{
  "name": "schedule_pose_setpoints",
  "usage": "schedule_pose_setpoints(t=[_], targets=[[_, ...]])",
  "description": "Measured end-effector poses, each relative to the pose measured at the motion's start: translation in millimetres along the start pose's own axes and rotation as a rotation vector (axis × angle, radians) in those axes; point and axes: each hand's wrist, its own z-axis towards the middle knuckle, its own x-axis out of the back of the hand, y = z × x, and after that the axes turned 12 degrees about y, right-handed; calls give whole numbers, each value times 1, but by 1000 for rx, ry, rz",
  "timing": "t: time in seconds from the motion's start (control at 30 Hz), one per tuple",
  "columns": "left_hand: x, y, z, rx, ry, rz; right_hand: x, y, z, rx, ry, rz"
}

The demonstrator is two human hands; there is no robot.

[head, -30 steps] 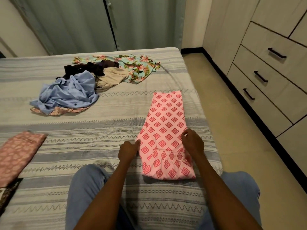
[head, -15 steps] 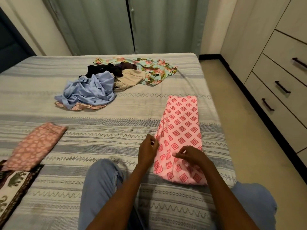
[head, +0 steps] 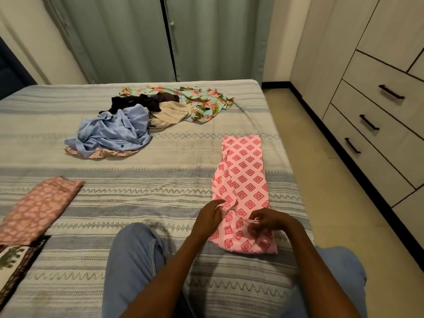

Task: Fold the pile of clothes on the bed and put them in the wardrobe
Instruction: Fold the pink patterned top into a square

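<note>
Bedroom, striped grey bedspread on the bed (head: 137,187), person sitting at its near edge in blue jeans (head: 130,260). Left hand (head: 210,218) sits at the left edge of the pink diamond-print garment (head: 243,180), fingers loosely curled with the tips on the fabric; cannot tell whether it actually pinches anything. Right hand (head: 268,222) is over the garment's near end, fingers curled and pinching a bunched fold of the cloth. Both hands close together, a bit of fabric between them. Garment lies as a long narrow strip on the right side of the bed, running away from the person, near end crumpled under the hands, far end flat. Further out, centre-left: unfolded pile, with a light blue shirt (head: 114,131) in front, a pink patterned piece poking out under it, a dark garment (head: 137,103) behind, a beige garment (head: 169,115) to the right, and a teal floral garment (head: 202,104) spread behind and right of that. Near left edge: folded pink patterned cloth (head: 36,210), and just nearer, a dark elephant-print cloth (head: 16,265), partly cut off by the frame. Green curtains (head: 160,37) behind the bed. Wardrobe (head: 378,83) with drawers and dark handles along the right wall, tiled floor between it and the bed.
</note>
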Motion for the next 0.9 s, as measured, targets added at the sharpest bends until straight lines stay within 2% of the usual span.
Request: schedule_pose_setpoints(t=[0.1,0.17,0.3,0.4,0.57,0.67,0.73,0.9], targets=[[-1,5,0,-52,-179,15,6,-3,-9,-15,6,144],[-1,4,3,16,-229,24,9,-4,-13,-32,7,231],[-4,1,12,83,-77,108,12,-5,-18,-97,-2,316],[-5,12,22,186,-48,154,12,-8,-19,-104,-1,337],[-17,20,31,-2,-78,472,9,-13,-20,-113,-4,360],[-15,21,35,-1,-119,419,8,-10,-16,-110,-3,339],[-9,17,37,83,-122,302,7,-9,-12,-101,-8,315],[25,-2,40,317,90,208,3,-7,2,-157,73,311]])
